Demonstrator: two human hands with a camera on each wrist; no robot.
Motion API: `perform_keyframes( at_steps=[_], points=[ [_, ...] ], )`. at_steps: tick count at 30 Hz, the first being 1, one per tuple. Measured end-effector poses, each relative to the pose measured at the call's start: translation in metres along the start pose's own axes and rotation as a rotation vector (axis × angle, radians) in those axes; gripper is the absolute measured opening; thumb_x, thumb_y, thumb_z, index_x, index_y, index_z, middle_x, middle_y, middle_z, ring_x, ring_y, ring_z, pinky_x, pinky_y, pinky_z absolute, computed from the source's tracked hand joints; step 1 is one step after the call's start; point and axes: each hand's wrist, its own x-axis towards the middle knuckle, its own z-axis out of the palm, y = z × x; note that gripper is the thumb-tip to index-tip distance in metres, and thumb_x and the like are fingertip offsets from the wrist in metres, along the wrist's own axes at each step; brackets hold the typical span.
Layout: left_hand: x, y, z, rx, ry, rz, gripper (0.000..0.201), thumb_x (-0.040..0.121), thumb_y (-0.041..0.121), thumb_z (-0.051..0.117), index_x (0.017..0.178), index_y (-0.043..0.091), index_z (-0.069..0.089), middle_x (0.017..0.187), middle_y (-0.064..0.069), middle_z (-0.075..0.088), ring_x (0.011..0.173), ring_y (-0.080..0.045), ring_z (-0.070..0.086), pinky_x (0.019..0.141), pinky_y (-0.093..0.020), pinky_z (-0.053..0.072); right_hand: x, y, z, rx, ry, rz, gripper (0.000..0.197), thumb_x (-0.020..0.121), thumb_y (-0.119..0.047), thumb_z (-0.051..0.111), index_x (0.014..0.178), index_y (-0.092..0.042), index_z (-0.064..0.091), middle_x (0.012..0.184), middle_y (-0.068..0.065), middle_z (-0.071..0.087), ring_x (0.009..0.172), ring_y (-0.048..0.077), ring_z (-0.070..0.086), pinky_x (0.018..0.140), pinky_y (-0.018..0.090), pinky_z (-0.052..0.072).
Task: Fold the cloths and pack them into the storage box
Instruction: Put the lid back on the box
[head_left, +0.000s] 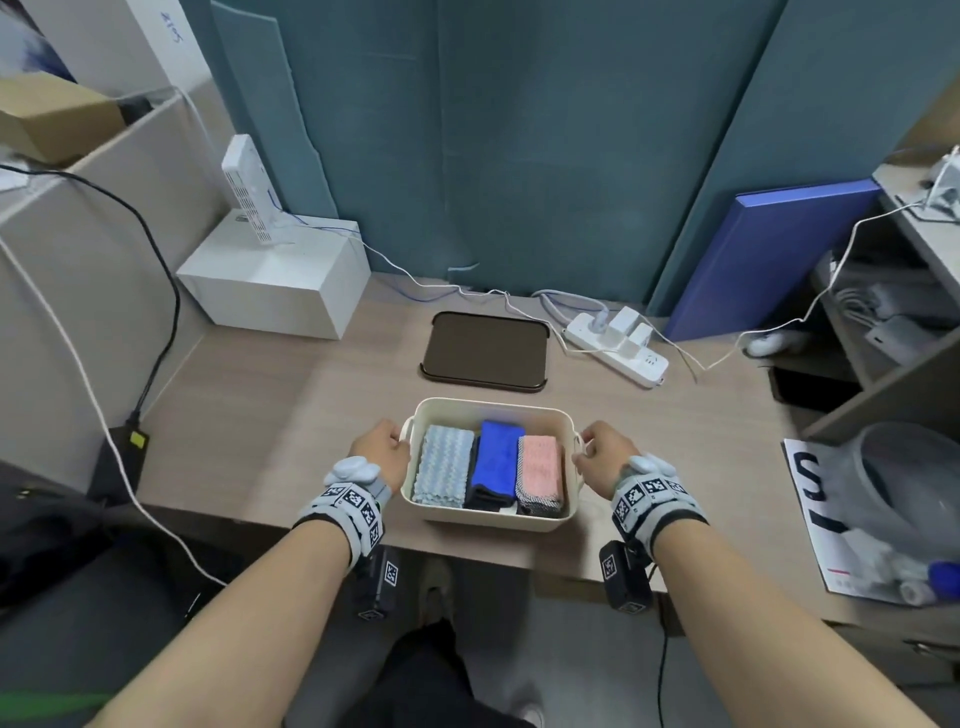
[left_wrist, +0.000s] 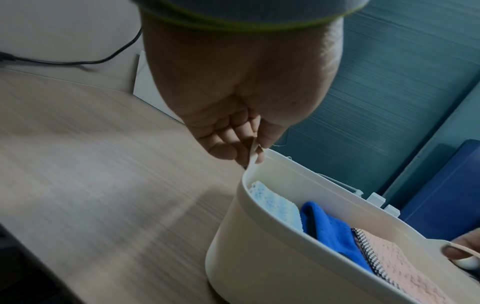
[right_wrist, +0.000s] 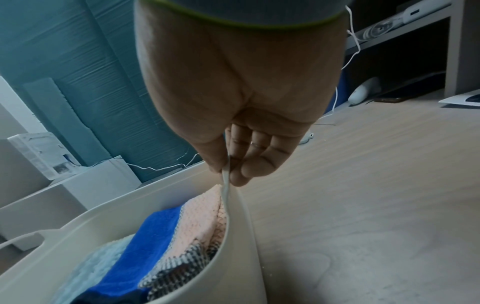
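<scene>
Now the storage box (head_left: 491, 514) sits squarely between the two hands, its long axis running from one hand to the other. The left hand (head_left: 382, 452) grasps the loop handle at the box's left end, fingers curled under it and thumb on top, as the left wrist view shows; the right hand (head_left: 605, 453) pinches the matching handle at the right end in the same way. Each hand is at its own end, so neither is nearer than the other.

Inside, three folded cloths lie side by side between the hands: a pale blue cloth (head_left: 444, 473) nearest the left hand, a bright blue cloth (head_left: 496, 460) in the middle, and a pink cloth (head_left: 540, 467) nearest the right hand. Packing looks finished.

Beyond the fingertips, further along the counter (head_left: 270, 415), a dark lid (head_left: 485, 351) lies flat, its long side parallel to the box; any carry or capping would go straight forward from both hands.
</scene>
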Motion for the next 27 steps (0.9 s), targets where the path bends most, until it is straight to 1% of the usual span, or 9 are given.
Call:
perform_keyframes(
  at_steps=[3, 7, 10, 12, 15, 18, 20, 24, 27],
  points=[
    [0.003, -0.002, -0.001, 0.030, -0.010, -0.003, 0.005, 0.089, 0.029, 0.055, 0.088, 0.025, 0.057, 0.082, -0.001, 0.067, 0.070, -0.022, 0.061, 0.061, -0.030, 0.046, 0.006, 0.000, 0.003, 0.054, -0.011, 0.003, 0.020, 0.075, -0.049, 0.056, 0.091, -0.039, 0.050, 0.086, -0.010, 0.070, 0.077, 0.017, 0.069, 0.080, 0.042, 0.059],
    [0.019, 0.004, -0.011, 0.123, -0.007, 0.009, 0.023, 0.089, 0.049, 0.047, 0.084, 0.027, 0.056, 0.077, 0.003, 0.066, 0.068, -0.020, 0.061, 0.062, -0.029, 0.048, 0.023, -0.011, -0.010, 0.035, -0.062, -0.016, 0.027, 0.075, -0.048, 0.062, 0.097, -0.036, 0.052, 0.085, -0.009, 0.071, 0.080, 0.017, 0.070, 0.083, 0.044, 0.059],
    [0.053, 0.023, -0.032, 0.114, 0.071, 0.048, 0.020, 0.086, 0.043, 0.052, 0.083, 0.024, 0.058, 0.083, 0.000, 0.066, 0.070, -0.021, 0.059, 0.063, -0.030, 0.043, 0.052, -0.033, -0.043, 0.026, -0.034, -0.018, 0.038, 0.085, -0.056, 0.061, 0.113, -0.033, 0.052, 0.103, -0.003, 0.068, 0.091, 0.021, 0.067, 0.091, 0.043, 0.054],
    [0.080, 0.038, -0.047, 0.087, 0.058, 0.035, 0.020, 0.088, 0.042, 0.054, 0.090, 0.023, 0.061, 0.089, -0.003, 0.067, 0.077, -0.025, 0.060, 0.069, -0.031, 0.043, 0.069, -0.055, -0.069, 0.031, 0.037, 0.001, 0.044, 0.082, -0.065, 0.054, 0.114, -0.035, 0.053, 0.109, 0.000, 0.069, 0.098, 0.025, 0.066, 0.095, 0.043, 0.052],
    [0.130, 0.059, -0.053, 0.040, -0.015, 0.009, 0.031, 0.087, 0.046, 0.054, 0.102, 0.021, 0.063, 0.102, -0.011, 0.068, 0.090, -0.032, 0.061, 0.083, -0.035, 0.047, 0.099, -0.088, -0.090, 0.031, 0.034, -0.003, 0.041, 0.089, -0.055, 0.053, 0.122, -0.031, 0.057, 0.129, 0.008, 0.064, 0.109, 0.030, 0.062, 0.101, 0.040, 0.046],
    [0.165, 0.077, -0.044, 0.025, -0.100, 0.004, 0.036, 0.094, 0.043, 0.053, 0.114, 0.014, 0.063, 0.115, -0.015, 0.066, 0.098, -0.033, 0.058, 0.088, -0.035, 0.043, 0.136, -0.104, -0.081, -0.012, 0.004, 0.018, 0.050, 0.072, -0.070, 0.046, 0.110, -0.040, 0.059, 0.166, 0.005, 0.031, 0.113, 0.032, 0.063, 0.108, 0.047, 0.044],
    [0.199, 0.085, -0.032, 0.037, -0.171, 0.003, 0.037, 0.098, 0.042, 0.049, 0.120, 0.015, 0.062, 0.121, -0.016, 0.064, 0.101, -0.032, 0.056, 0.091, -0.036, 0.041, 0.171, -0.115, -0.066, -0.020, -0.029, 0.045, 0.061, 0.067, -0.071, 0.046, 0.115, -0.038, 0.063, 0.160, 0.009, 0.040, 0.118, 0.035, 0.060, 0.109, 0.048, 0.043],
    [0.232, 0.092, -0.009, 0.014, -0.273, -0.036, 0.048, 0.101, 0.049, 0.043, 0.133, 0.016, 0.056, 0.132, -0.013, 0.060, 0.119, -0.034, 0.055, 0.100, -0.036, 0.039, 0.187, -0.134, -0.052, -0.113, -0.102, 0.099, 0.065, 0.088, -0.059, 0.048, 0.141, -0.022, 0.057, 0.152, 0.013, 0.048, 0.142, 0.039, 0.042, 0.118, 0.048, 0.034],
    [0.267, 0.085, 0.013, 0.004, -0.311, -0.123, 0.073, 0.089, 0.073, 0.032, 0.137, 0.022, 0.052, 0.135, -0.011, 0.057, 0.123, -0.035, 0.053, 0.109, -0.043, 0.036, 0.212, -0.133, -0.034, -0.031, -0.142, 0.186, 0.063, 0.093, -0.054, 0.050, 0.143, -0.017, 0.052, 0.149, 0.015, 0.053, 0.138, 0.039, 0.048, 0.115, 0.045, 0.037]
  ],
)
